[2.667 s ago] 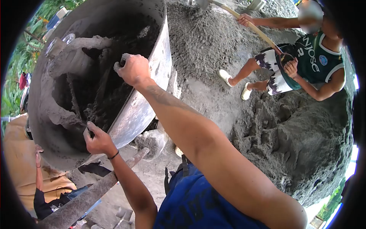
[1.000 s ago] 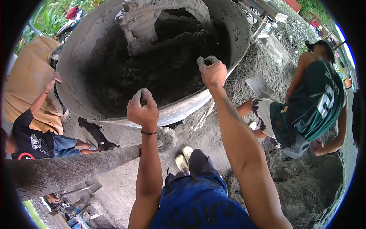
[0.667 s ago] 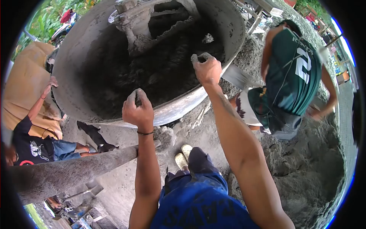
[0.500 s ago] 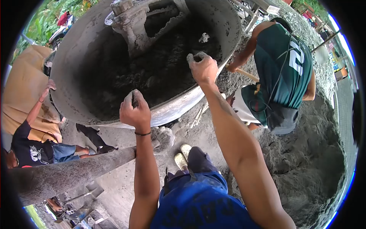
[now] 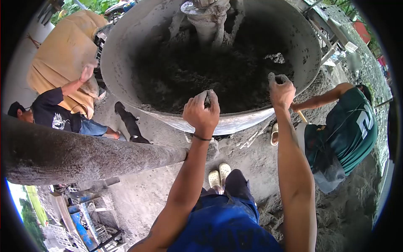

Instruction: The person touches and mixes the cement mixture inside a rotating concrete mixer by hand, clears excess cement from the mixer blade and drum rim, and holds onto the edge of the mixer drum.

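Observation:
My left hand (image 5: 201, 112) is over the near rim of a large round mixing drum (image 5: 241, 122), fingers curled and thumb brought near them. My right hand (image 5: 281, 91) is over the drum's right edge, fingers also curled toward the thumb. Grey paste coats the fingertips of both. Whatever lies inside either hand is too small or hidden to make out. Dark grey wet mix (image 5: 197, 73) covers the drum's floor. A crusted central mixer shaft (image 5: 208, 25) with paddle arms rises from it.
A person in a green jersey (image 5: 354, 130) bends at the right, gripping a wooden handle (image 5: 301, 116). At left stand another person (image 5: 58, 111), a dark dog (image 5: 128, 122) and a tan tarp (image 5: 63, 54). A thick pole (image 5: 96, 155) crosses the lower left.
My view has turned left, so the drum and both hands appear farther right. The mixer's paddle frame shows at a different angle. The person at left has a raised hand, now off the drum's rim.

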Tool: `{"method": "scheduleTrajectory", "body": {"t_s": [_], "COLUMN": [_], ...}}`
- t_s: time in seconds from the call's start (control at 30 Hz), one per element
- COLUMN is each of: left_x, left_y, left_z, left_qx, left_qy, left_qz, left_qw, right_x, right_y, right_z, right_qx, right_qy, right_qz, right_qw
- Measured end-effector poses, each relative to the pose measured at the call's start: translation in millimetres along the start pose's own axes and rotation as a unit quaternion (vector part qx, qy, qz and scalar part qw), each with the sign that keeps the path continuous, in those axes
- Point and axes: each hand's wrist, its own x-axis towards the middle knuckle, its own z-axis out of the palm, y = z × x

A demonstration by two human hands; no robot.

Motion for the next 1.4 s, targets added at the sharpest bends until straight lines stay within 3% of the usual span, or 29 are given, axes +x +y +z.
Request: {"method": "scheduleTrajectory", "body": {"t_s": [0.17, 0.23, 0.43, 1.4], "left_x": [1, 3, 6, -9], "left_y": [-3, -10, -10, -2], "left_z": [6, 11, 8, 12], "left_qx": [0.004, 0.004, 0.011, 0.012], "left_qy": [-0.004, 0.034, -0.001, 0.011], "left_qz": [0.002, 0.031, -0.001, 0.000], "left_qw": [1.000, 0.999, 1.000, 1.000], "right_x": [2, 2, 3, 1], "right_y": [1, -1, -6, 7], "right_z": [5, 8, 15, 9], "right_qx": [-0.003, 0.000, -0.007, 0.008], "right_qy": [0.012, 0.010, 0.018, 0.011], "right_qz": [-0.008, -0.011, -0.003, 0.016], "right_qw": [1.000, 1.000, 1.000, 1.000]}}
